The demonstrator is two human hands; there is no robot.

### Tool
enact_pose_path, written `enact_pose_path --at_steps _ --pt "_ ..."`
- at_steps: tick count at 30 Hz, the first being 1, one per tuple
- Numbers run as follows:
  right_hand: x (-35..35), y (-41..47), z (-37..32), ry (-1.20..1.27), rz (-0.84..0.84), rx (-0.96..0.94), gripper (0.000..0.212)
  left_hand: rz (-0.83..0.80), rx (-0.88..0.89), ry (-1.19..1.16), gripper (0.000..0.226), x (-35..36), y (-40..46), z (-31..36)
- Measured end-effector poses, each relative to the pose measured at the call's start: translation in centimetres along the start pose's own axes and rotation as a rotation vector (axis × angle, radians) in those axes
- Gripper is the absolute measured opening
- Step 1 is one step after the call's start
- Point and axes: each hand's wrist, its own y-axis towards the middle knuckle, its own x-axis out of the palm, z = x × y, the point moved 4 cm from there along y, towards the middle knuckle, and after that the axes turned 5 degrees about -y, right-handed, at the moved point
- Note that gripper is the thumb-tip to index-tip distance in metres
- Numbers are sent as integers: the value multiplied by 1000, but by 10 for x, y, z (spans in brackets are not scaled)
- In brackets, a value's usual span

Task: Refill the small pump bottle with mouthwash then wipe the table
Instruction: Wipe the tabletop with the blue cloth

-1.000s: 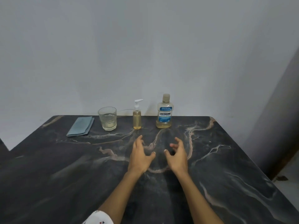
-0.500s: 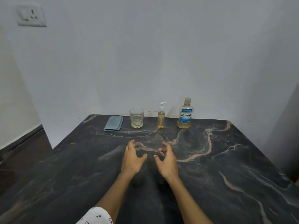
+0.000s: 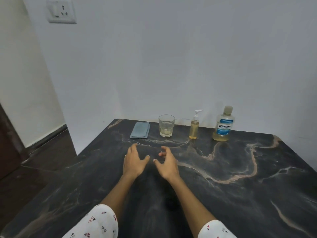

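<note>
A small pump bottle (image 3: 194, 129) with amber liquid and a white pump stands at the back of the dark marble table (image 3: 240, 194). To its right stands a mouthwash bottle (image 3: 223, 125) with a blue label and its cap on. A folded blue-grey cloth (image 3: 140, 130) lies at the back left. My left hand (image 3: 134, 161) and my right hand (image 3: 167, 162) hover over the table's middle, close together, fingers loosely spread, holding nothing. Both hands are well short of the bottles.
A clear glass (image 3: 166, 125) with a little pale liquid stands between the cloth and the pump bottle. A wall rises right behind the row of objects. A wall socket (image 3: 61, 12) sits high at the left. Dark floor lies left of the table.
The camera has swung left and back, so the row of objects now sits further right in view. Both hands stay close together over the table, still holding nothing.
</note>
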Motion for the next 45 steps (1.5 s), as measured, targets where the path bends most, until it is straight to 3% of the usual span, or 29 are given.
enact_pose_path --at_steps 12,19,30,36,40,45 --pt "65 150 -25 -373 -210 -174 51 -71 14 139 62 11 139 -38" --pt "87 183 -26 -693 -250 -293 39 -106 9 324 52 28 158 -47" --pt "72 90 -34 -664 -299 -326 30 -43 -164 467 33 11 65 -19" --pt "56 -12 -29 -726 -282 -417 36 -118 -204 474 40 -8 -35 -17" --pt "44 -56 -29 -818 -331 -377 43 -209 -174 470 50 -21 -81 -19" --pt "26 -72 -40 -730 -312 -294 44 -134 -190 364 46 -37 -103 -16"
